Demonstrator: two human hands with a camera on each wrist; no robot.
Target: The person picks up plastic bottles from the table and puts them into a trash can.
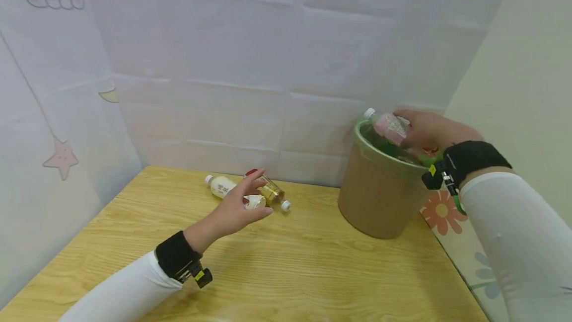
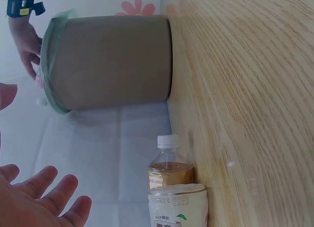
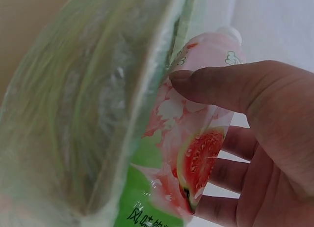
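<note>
My right hand [image 1: 422, 130] grips a pink guava-labelled bottle [image 1: 388, 126] with a white cap, held over the rim of the brown bin [image 1: 380, 198] with its green liner. In the right wrist view the thumb [image 3: 221, 87] and fingers wrap the pink bottle [image 3: 189, 148] beside the green liner [image 3: 88, 119]. My left hand [image 1: 241, 202] hovers open, fingers spread, just above two bottles lying on the wooden table [image 1: 277, 272]: a white milky bottle [image 1: 223, 186] and an amber tea bottle [image 1: 273, 194]. The left wrist view shows the tea bottle [image 2: 169, 168], the white bottle [image 2: 177, 207] and the bin [image 2: 110, 62].
White sheeted walls close the back and left of the table. The bin stands at the table's right rear corner. A flowered panel [image 1: 451, 222] runs along the right table edge. Bare wood lies in front of my arms.
</note>
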